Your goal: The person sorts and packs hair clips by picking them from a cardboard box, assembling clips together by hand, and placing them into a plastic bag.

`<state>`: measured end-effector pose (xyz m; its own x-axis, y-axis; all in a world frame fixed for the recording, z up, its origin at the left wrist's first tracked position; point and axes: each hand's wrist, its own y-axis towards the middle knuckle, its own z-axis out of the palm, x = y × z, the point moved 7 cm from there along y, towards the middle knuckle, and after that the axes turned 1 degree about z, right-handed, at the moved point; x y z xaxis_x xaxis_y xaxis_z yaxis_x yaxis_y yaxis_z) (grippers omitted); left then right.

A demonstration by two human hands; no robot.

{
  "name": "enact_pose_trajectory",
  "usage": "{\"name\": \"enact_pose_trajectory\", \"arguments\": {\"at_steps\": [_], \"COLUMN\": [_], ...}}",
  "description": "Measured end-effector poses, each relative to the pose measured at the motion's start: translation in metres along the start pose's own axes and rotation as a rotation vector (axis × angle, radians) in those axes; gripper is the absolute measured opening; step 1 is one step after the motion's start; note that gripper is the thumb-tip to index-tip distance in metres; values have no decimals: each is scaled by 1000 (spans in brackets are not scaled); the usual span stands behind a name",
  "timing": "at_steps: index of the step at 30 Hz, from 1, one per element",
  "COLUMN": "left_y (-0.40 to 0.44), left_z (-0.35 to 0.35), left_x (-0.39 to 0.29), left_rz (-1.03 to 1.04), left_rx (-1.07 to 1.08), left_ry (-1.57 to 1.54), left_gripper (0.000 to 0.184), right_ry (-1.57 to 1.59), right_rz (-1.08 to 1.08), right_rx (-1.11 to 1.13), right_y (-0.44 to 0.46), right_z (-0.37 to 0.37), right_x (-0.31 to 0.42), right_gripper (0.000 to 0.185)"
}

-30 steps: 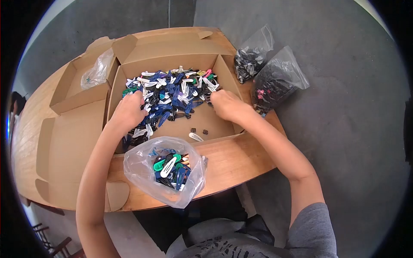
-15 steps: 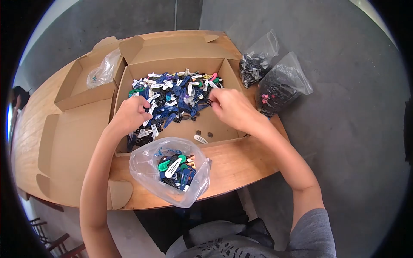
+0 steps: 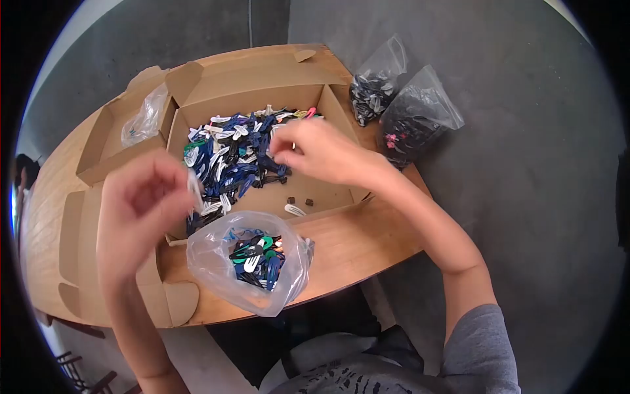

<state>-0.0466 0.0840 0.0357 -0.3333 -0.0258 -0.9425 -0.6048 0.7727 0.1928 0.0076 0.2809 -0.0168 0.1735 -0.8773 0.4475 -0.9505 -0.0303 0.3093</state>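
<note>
My left hand point(image 3: 141, 210) is raised close to the camera, left of the open plastic bag point(image 3: 216, 262). Its thumb and fingers pinch a white snap hair clip point(image 3: 195, 190), a little blurred. Over the right side of the clip pile point(image 3: 243, 148), my right hand point(image 3: 312, 150) has its fingers drawn together at the clips; whatever lies between the fingertips is hidden. The pile of blue, white and black clips fills much of the cardboard box point(image 3: 262, 98). Inside the bag, mixed clips show, with green, white and black ones on top.
A smaller cardboard box point(image 3: 98, 157) at the left holds a crumpled plastic bag point(image 3: 146, 118). Two clear bags of dark clips, one nearer point(image 3: 420, 121) and one farther point(image 3: 374, 95), stand at the table's right edge. A lone white clip point(image 3: 294, 210) lies near the box's front wall.
My left hand has risen from the pile toward the camera and left, now with a white hair clip. My right hand has shifted left over the pile. The view has moved slightly.
</note>
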Motion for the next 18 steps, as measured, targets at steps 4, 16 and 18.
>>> {"name": "enact_pose_trajectory", "arguments": {"at_steps": [4, 16, 18], "left_y": [-28, 63, 79], "left_z": [39, 32, 42], "left_x": [-33, 49, 71], "left_rz": [317, 113, 88], "left_rx": [211, 113, 164], "left_ry": [315, 316, 413], "left_gripper": [11, 8, 11], "right_ry": [-122, -278, -250], "right_rz": [181, 150, 180], "right_rx": [300, 198, 178], "right_y": [1, 6, 4], "right_z": [47, 72, 69], "right_x": [-44, -43, -48], "right_gripper": [19, 17, 16]}}
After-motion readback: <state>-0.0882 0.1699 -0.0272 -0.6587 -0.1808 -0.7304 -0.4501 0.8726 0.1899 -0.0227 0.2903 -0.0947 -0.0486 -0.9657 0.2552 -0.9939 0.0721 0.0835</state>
